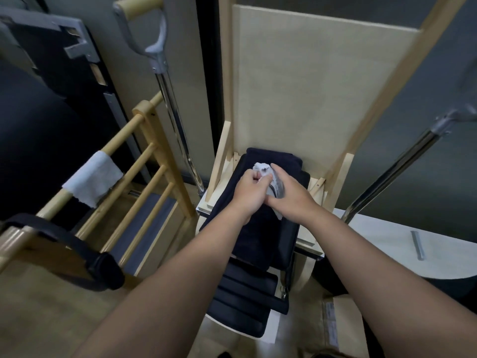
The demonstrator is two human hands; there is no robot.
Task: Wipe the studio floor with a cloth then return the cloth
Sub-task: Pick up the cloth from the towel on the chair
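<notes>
Pale matt wood on the ladder frame (154, 161), shiny chrome poles (178, 130) (really glossy), soft white cloth (268, 177) bunched over dark fabric (258, 228).

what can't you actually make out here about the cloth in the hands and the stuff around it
Head view only:
- Cloth: mostly covered by the left hand and right hand; its full shape is unclear.
- Part of the cloth near the right hand's fingers is motion-blurred.
- Dark towel and black pad: middle hidden by the forearms.
- Printed label at lower right: too blurred to read.
- Metal handle: top cut off by the edge.
</notes>
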